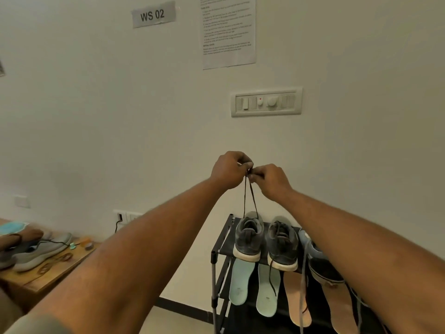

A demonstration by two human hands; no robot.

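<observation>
Shoelace (249, 196) ends met between your fingers (243, 163): your left hand (228, 171) and right hand (272, 180) each pinched them, raised well above the grey shoe (248, 237) on the rack (213, 257). The lacing looked done, the bow not yet. Your knuckles hid whether any knot sat there.

A switch panel (266, 101) and a WS 02 sign (153, 14) sit on the wall (96, 116).
</observation>
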